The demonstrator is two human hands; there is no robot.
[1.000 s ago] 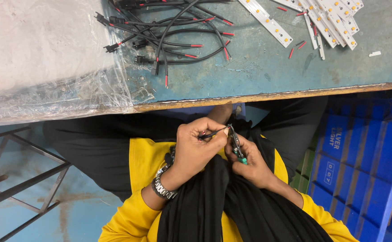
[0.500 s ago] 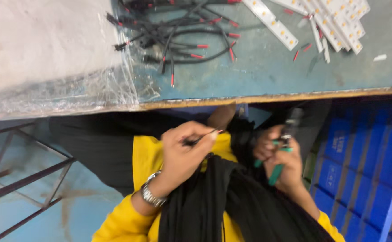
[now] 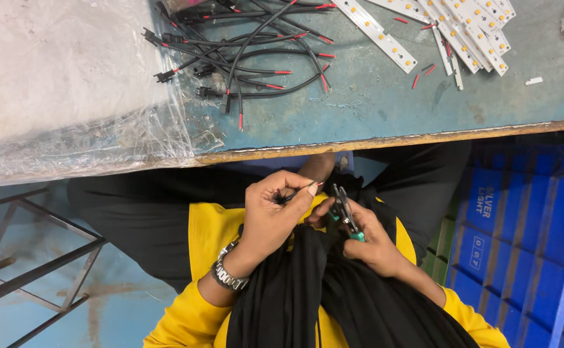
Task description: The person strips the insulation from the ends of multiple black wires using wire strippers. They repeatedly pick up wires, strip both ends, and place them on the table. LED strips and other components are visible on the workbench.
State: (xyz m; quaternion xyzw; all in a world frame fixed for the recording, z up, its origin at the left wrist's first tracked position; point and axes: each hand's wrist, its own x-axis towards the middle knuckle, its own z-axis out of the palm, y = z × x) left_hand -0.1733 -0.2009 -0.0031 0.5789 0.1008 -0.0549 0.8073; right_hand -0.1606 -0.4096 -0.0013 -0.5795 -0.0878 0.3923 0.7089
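Left hand (image 3: 270, 216) pinches the wire (image 3: 298, 191), red tip pointing right at the cutter (image 3: 345, 214) gripped in the right hand (image 3: 371, 237), just beside it.

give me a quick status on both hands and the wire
Left hand pinches a thin black wire, red tip out. Right hand grips small green-handled pliers beside the tip. Nothing between them.

Only 1 head-worn camera is looking steeply down, close over the person's lap, taking in the worn blue-painted workbench edge (image 3: 385, 138) beyond.
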